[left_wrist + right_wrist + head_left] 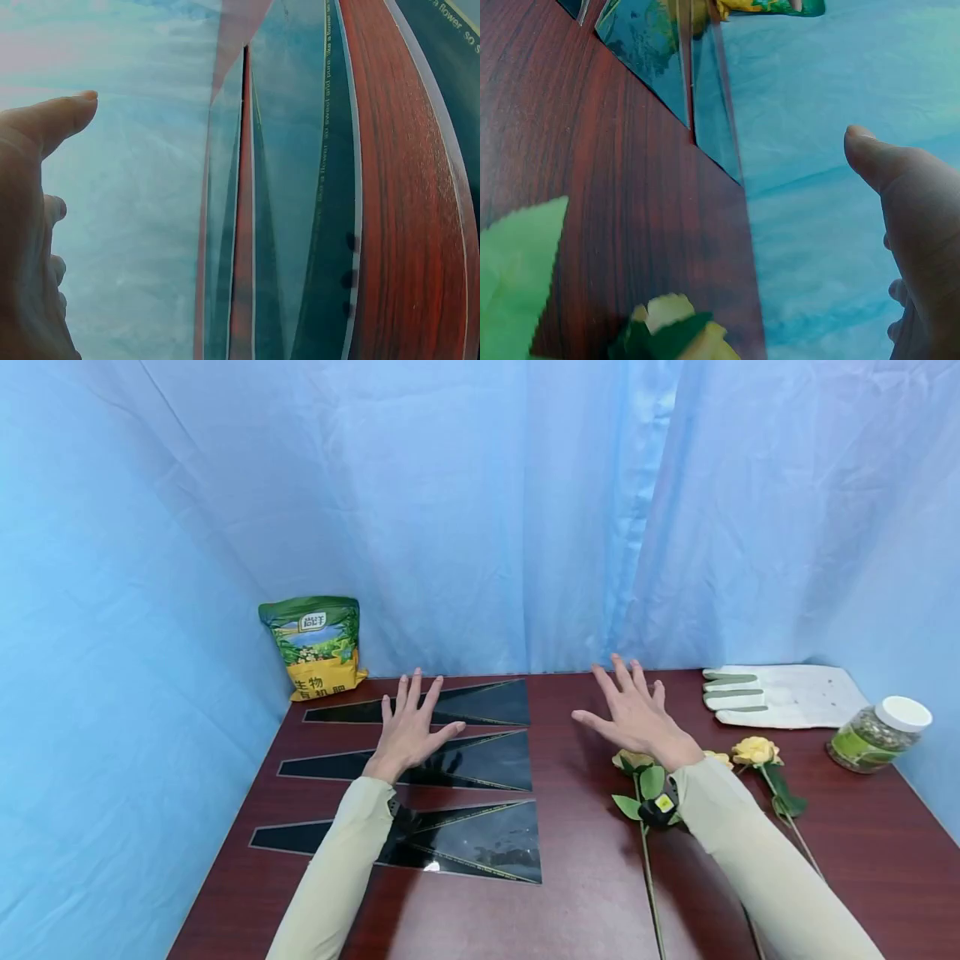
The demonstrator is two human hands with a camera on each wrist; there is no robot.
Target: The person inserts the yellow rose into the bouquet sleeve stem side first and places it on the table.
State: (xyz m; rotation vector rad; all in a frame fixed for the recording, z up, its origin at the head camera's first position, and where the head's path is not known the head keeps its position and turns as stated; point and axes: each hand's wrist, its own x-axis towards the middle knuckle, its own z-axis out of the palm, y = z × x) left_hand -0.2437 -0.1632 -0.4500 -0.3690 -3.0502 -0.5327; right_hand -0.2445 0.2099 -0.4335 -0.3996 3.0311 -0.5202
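Note:
In the head view my left hand (410, 731) is spread, fingers straight, above the dark flower sleeves. Three of these tapered glossy sleeves lie in a row: a far sleeve (487, 702), a middle sleeve (491, 760) and a near sleeve (495, 843). The left wrist view shows a gap between that hand and the sleeves. My right hand (633, 714) hovers over the table with fingers apart, holding nothing. Beneath its wrist lie yellow roses on long stems, one rose (756, 750) to the right and another rose (632, 761) partly hidden by the arm.
A green and yellow fertilizer bag (315, 647) stands at the back left. At the back right lie white gloves (795, 696) beside a white-lidded jar (877, 737) of small pieces. Blue curtains (450, 510) border the dark red wooden table (577, 860).

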